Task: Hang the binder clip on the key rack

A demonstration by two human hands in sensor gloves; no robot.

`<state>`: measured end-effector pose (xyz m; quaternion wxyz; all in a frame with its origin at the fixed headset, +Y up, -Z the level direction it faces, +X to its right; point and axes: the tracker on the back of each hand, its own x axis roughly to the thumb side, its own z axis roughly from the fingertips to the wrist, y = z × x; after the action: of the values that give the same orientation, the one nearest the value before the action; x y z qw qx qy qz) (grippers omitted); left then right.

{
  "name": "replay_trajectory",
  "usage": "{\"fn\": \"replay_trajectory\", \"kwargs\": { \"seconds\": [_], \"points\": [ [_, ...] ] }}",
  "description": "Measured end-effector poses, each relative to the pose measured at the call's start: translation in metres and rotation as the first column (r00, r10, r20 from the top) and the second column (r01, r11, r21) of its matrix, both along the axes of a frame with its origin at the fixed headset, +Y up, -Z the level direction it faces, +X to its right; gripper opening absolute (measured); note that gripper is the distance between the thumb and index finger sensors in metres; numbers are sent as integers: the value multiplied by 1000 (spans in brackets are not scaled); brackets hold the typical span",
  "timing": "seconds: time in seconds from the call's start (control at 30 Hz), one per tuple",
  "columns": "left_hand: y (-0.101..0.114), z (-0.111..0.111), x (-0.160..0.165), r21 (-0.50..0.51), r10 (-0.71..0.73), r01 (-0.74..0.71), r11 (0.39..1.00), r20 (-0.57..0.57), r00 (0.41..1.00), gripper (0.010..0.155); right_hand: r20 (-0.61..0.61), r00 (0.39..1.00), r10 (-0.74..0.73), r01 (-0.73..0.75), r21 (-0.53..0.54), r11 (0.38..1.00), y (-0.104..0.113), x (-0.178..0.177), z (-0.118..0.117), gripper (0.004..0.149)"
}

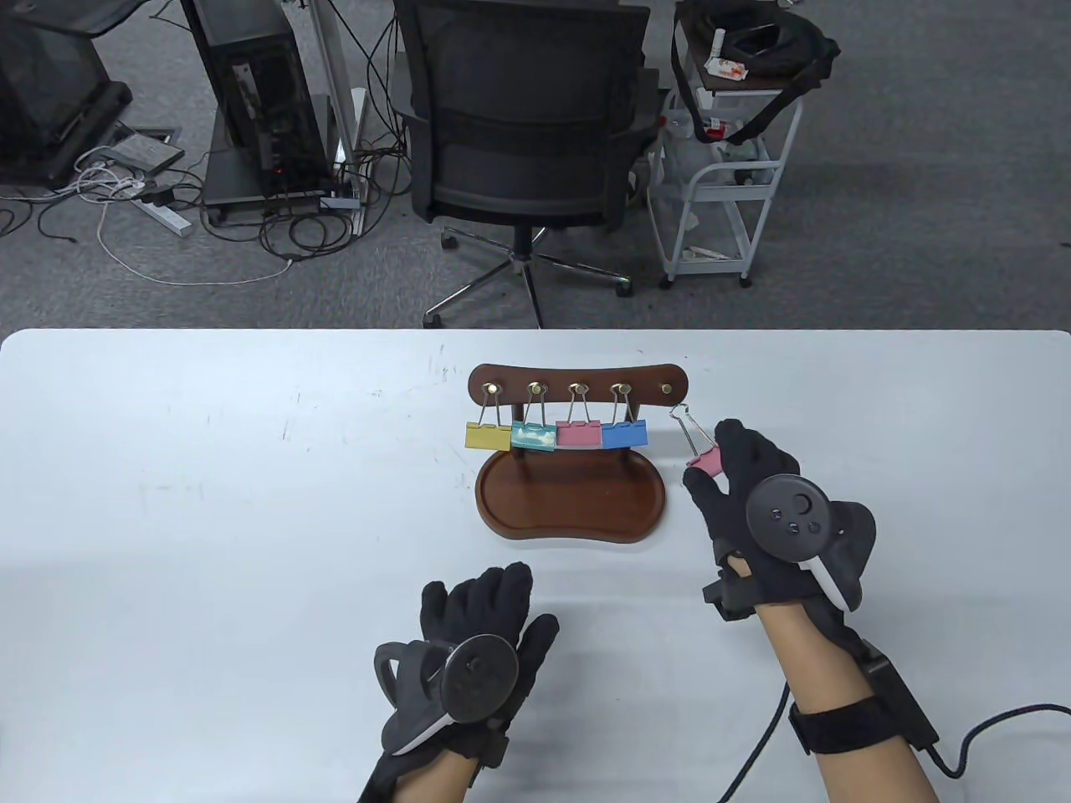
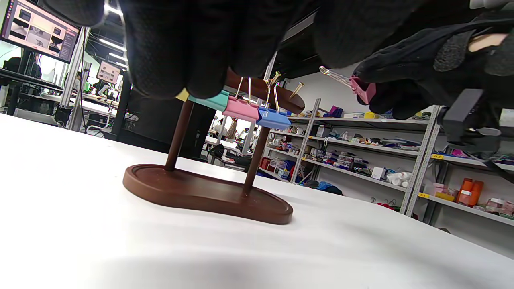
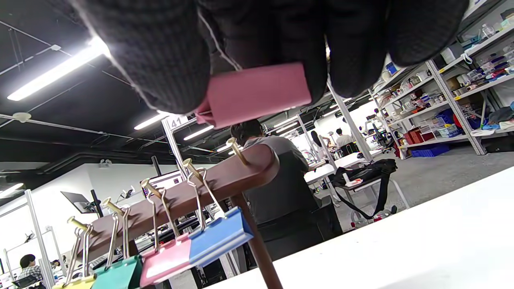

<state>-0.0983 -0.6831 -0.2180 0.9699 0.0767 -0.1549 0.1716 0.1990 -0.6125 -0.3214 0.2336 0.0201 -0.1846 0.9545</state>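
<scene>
A brown wooden key rack (image 1: pixel 577 381) stands on a tray-shaped base (image 1: pixel 573 502) at mid table. Yellow (image 1: pixel 488 436), teal (image 1: pixel 533 437), pink (image 1: pixel 578 434) and blue (image 1: pixel 624 432) binder clips hang from its first pegs. The rightmost peg (image 1: pixel 667 389) is bare. My right hand (image 1: pixel 707 473) pinches a pink binder clip (image 1: pixel 705 462) just right of the rack, its wire loop (image 1: pixel 682 416) raised below and right of the bare peg. It shows close up in the right wrist view (image 3: pixel 257 94), above the bare peg (image 3: pixel 237 150). My left hand (image 1: pixel 489 611) rests flat on the table in front of the rack, holding nothing.
The white table's (image 1: pixel 209 502) far edge lies just behind the rack. Beyond it stand a black office chair (image 1: pixel 523 125) and a white cart (image 1: pixel 728 167). A black cable (image 1: pixel 987 736) runs from my right wrist across the table's front right.
</scene>
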Motion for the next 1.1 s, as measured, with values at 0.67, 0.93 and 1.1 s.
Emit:
{"fn": "replay_trajectory", "kwargs": {
  "seconds": [0.67, 0.93, 1.1],
  "points": [
    [0, -1, -2, -17, 15, -15, 1000, -7, 1000, 71, 69, 997, -47, 51, -63, 997, -10, -13, -35, 73],
    [0, -1, -2, -24, 16, -17, 1000, -9, 1000, 71, 84, 996, -19, 26, -81, 996, -20, -14, -42, 73],
    [1, -1, -2, -26, 16, -17, 1000, -8, 1000, 71, 85, 996, -2, 12, -117, 993, -31, -16, -50, 73]
  ]
}}
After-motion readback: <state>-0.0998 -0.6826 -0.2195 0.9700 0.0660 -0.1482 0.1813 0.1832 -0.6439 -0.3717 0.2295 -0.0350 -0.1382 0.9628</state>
